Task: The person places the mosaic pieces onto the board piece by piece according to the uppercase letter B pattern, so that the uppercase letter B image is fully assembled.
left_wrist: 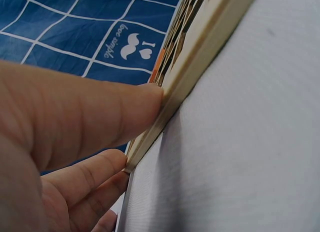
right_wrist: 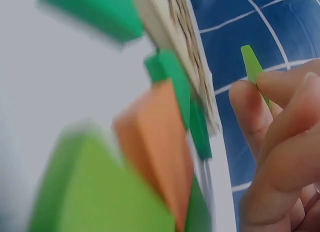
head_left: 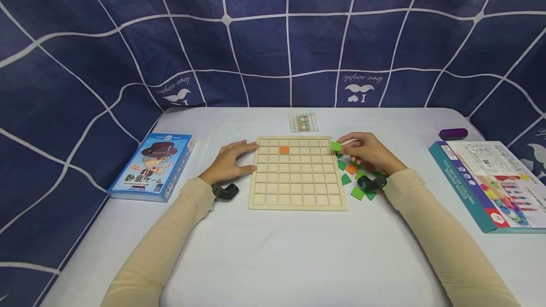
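Observation:
A light wooden grid board (head_left: 297, 198) lies on the white table, one orange square tile (head_left: 284, 149) sitting in a cell of its second row. My left hand (head_left: 230, 160) touches the board's left edge with thumb and fingertips; the left wrist view shows the thumb (left_wrist: 135, 112) against the rim. Between thumb and finger, my right hand (head_left: 368, 151) pinches a light green square tile (head_left: 336, 146) above the board's upper right edge. Beneath that hand lies a loose pile of green and orange tiles, partly hidden by it; an orange tile (right_wrist: 155, 142) shows close up in the right wrist view.
A small pattern card (head_left: 303, 122) lies beyond the board. At the left is a blue game box (head_left: 151, 167); at the right, a larger colourful box (head_left: 495, 186) with a dark purple case (head_left: 453, 134) behind it. A navy cloth (head_left: 264, 37) hangs at the back.

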The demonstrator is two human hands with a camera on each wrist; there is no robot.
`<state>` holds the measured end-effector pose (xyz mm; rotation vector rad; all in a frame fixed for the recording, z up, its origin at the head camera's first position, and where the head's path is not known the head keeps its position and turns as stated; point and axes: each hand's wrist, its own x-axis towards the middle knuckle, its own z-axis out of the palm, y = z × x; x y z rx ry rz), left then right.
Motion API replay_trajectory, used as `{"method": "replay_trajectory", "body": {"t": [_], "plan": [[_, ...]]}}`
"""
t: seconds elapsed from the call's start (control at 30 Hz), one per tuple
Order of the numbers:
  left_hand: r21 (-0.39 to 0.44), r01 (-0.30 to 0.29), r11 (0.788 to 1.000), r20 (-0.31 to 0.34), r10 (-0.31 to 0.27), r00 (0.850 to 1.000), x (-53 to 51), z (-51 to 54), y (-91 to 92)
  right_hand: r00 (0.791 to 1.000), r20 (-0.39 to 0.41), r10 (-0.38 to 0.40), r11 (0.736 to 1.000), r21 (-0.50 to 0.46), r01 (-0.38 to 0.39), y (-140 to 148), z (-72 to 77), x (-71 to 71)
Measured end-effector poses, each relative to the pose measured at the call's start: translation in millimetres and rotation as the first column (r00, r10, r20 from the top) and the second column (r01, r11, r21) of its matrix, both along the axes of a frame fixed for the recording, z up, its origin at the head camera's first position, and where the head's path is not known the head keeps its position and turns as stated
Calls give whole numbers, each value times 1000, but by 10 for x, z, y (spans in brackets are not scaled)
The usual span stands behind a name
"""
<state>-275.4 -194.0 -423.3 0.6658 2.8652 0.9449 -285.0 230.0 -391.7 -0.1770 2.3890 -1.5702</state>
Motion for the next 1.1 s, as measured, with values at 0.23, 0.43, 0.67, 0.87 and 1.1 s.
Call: {"method": "replay_trajectory", "body": {"t": [0.23,0.43,0.67,0.87,1.1], "plan": [[-1,1,1000,3,-1,1000,-5,-8,-2,999,38,21,997,-79,-18,-132,7,-30],[2,4,1000,5,-4,1000,-9,-4,0,998,54,34,991,-130,-26,-260,14,-82],[6,10,1000,0,-10,1000,-4,-5,-4,995,85,45,979,-204,-26,-415,3,-144],[10,4,1000,2,-4,1000,-2,-8,2,995,82,61,967,-251,-38,-525,-23,-160],[0,5,1000,-2,-5,1000,2,4,3,992,110,56,957,-289,-22,-687,-29,-187]]}}
